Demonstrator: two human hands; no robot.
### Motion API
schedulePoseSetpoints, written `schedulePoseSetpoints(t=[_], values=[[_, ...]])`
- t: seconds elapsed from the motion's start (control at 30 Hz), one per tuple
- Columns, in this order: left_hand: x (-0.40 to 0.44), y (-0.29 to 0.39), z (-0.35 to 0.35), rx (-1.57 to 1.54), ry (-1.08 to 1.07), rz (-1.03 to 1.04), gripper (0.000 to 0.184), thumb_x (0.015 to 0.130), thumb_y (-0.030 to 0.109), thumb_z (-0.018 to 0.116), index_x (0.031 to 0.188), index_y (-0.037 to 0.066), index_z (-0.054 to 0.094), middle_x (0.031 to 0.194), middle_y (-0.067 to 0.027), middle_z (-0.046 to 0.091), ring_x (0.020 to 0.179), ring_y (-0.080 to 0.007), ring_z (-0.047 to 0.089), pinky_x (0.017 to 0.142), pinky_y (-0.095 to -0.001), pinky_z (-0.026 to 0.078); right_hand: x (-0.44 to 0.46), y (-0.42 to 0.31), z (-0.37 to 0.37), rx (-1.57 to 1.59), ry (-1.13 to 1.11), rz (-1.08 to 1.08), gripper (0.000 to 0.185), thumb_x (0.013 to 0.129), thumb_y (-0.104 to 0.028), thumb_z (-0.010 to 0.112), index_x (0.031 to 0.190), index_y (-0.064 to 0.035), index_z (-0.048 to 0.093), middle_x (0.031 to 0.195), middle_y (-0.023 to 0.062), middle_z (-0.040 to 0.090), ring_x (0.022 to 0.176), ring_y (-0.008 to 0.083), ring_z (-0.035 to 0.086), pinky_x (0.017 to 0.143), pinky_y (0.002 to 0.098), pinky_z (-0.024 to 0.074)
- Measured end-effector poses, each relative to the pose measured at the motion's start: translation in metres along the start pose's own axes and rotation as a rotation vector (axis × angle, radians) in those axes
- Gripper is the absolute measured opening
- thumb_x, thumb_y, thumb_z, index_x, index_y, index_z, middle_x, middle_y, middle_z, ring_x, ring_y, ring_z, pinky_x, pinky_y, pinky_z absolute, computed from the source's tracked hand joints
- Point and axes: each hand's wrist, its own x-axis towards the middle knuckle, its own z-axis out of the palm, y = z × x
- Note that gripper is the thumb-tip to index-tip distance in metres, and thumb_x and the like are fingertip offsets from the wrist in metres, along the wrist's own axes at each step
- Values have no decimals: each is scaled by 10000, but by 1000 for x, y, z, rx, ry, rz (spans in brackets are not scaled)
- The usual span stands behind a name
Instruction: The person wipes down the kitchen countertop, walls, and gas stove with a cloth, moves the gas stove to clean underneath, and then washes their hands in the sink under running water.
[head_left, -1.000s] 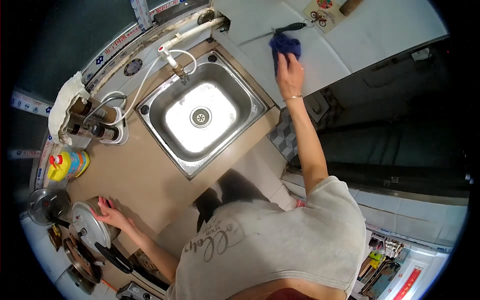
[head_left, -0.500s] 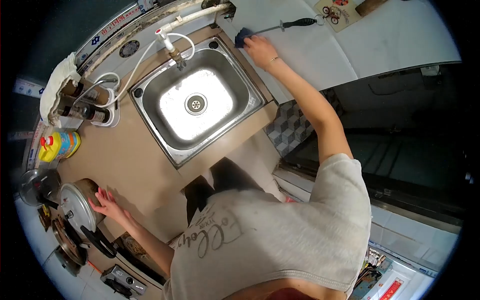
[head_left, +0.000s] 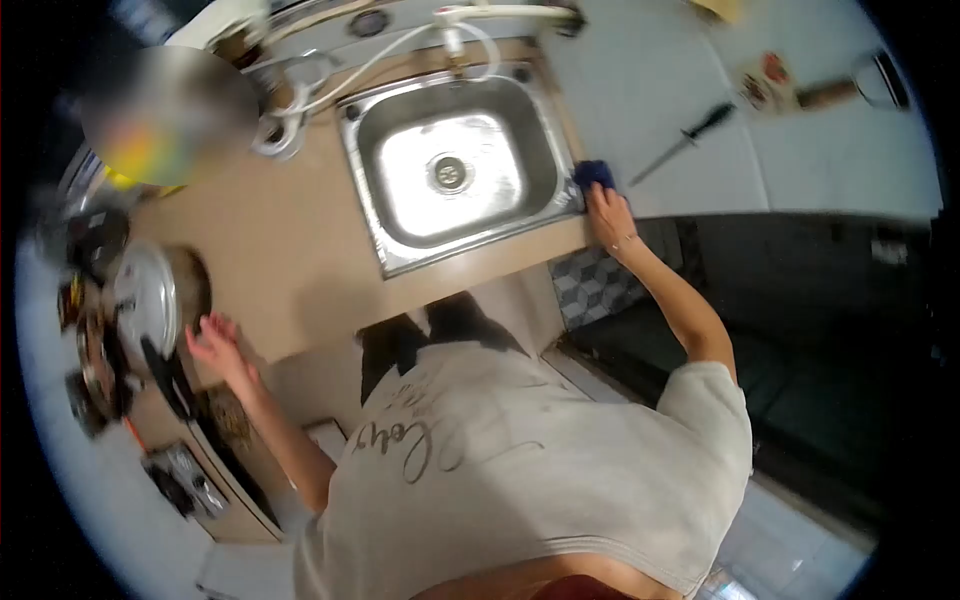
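My right hand [head_left: 610,215] is closed on a dark blue cloth [head_left: 594,176], which lies at the right rim of the steel sink [head_left: 450,215]. To its right, on the white surface, rests a thin pointed rod with a black handle [head_left: 712,120]. My left hand [head_left: 222,350] has its fingers apart beside the silver-lidded pot [head_left: 148,295] at the counter's left end. It holds nothing, and whether it touches the pot is unclear.
Behind the sink stands a tap [head_left: 455,42] with a white hose. Small pans [head_left: 105,365] and a stove [head_left: 185,480] are at the left. A card [head_left: 768,84] and a wooden-handled tool [head_left: 828,94] lie at the right back. The counter's front edge runs below the sink.
My right hand has moved with the cloth from the white surface to the sink's right rim, toward the front. The view has turned. My left hand stays by the pot.
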Motion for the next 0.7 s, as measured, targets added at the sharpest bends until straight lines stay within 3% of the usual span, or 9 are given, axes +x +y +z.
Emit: schedulePoseSetpoints(t=[0.03, 0.13, 0.17, 0.37, 0.43, 0.5, 0.6, 0.67, 0.7], values=[[0, 2, -3, -36, -15, -32, 622, 882, 345, 569, 1354, 141, 221, 1173, -152, 512, 1029, -213, 524, 837, -324, 456, 5, -1, 0, -17, -119, 13, 332, 754, -123, 510, 1062, -17, 573, 1149, 85, 457, 902, 213, 461, 701, 304, 419], [-10, 15, -2, -83, -3, -51, 603, 893, 312, 556, 1357, 140, 213, 1231, -180, 468, 1096, -238, 497, 914, -342, 438, 20, -1, 18, -2, -45, 28, 349, 788, -125, 514, 1127, -53, 550, 1121, 91, 444, 858, 236, 476, 684, 333, 426], [-14, 14, 0, -101, 31, -24, 550, 906, 266, 540, 1348, 152, 235, 1089, -100, 545, 992, -177, 522, 883, -326, 430, 29, 1, 20, 24, -40, 41, 345, 788, -122, 517, 1125, -55, 542, 1115, 95, 440, 853, 246, 479, 683, 343, 429], [-58, 6, -2, -84, 0, -46, 583, 895, 245, 558, 1357, 139, 219, 1025, -63, 565, 987, -148, 520, 899, -327, 411, 120, 14, 38, -75, 56, 67, 356, 733, -126, 599, 1064, -25, 516, 1050, 173, 433, 859, 289, 483, 689, 369, 448], [-72, 1, -4, -60, -8, -92, 587, 895, 236, 560, 1358, 129, 216, 1010, -55, 567, 982, -143, 524, 887, -326, 414, 150, -8, -9, 108, -57, 137, 466, 659, -115, 659, 1089, -8, 516, 1063, 221, 430, 895, 339, 502, 752, 394, 457], [-91, 2, -9, -51, 63, -119, 571, 898, 218, 554, 1355, 119, 226, 1007, -51, 568, 970, -143, 532, 873, -318, 417, 174, -38, -47, 581, -58, 293, 525, 609, -104, 676, 1102, 3, 530, 1089, 264, 444, 954, 397, 507, 831, 424, 444], [-116, -20, -30, -12, 87, -84, 560, 896, 212, 558, 1350, 114, 244, 1007, -57, 567, 960, -146, 538, 861, -309, 420, 194, -113, -70, 827, 57, -51, 492, 591, -112, 648, 1059, 15, 563, 1050, 303, 484, 980, 421, 499, 889, 443, 417], [-127, -31, -46, 17, 90, -84, 552, 894, 209, 563, 1345, 108, 260, 1005, -65, 565, 970, -147, 538, 856, -298, 418, 188, -189, -131, 980, 9, -100, 430, 569, -98, 647, 965, 41, 555, 1007, 291, 483, 978, 414, 476, 863, 451, 423], [-133, -32, -51, 18, 98, -88, 552, 894, 209, 563, 1345, 108, 260, 1005, -65, 565, 970, -147, 538, 856, -298, 418, 181, -227, -161, 954, 124, -187, 438, 569, -86, 647, 973, 51, 547, 1003, 290, 477, 978, 416, 467, 843, 446, 431]])
